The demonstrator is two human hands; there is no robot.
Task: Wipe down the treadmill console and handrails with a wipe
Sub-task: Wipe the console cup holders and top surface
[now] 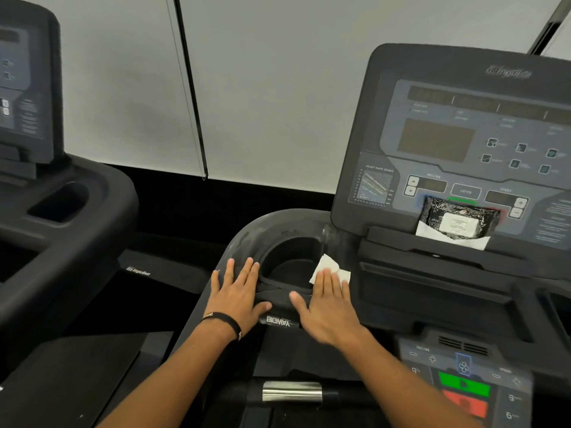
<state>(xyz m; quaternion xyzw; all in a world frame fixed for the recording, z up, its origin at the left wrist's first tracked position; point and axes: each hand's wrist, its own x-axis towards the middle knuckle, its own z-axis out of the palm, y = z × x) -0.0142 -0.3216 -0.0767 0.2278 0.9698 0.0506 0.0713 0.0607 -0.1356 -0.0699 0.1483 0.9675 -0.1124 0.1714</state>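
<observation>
The white wipe (329,268) is pressed under the flat, spread fingers of the right hand (329,307) at the cup holder's (290,264) right rim, the left hand (238,291) is laid open on its left rim, and the console (457,143) above probably remains to be wiped.

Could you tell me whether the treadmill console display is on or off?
Off, it seems: the console display and its number windows look dark and unlit.
</observation>
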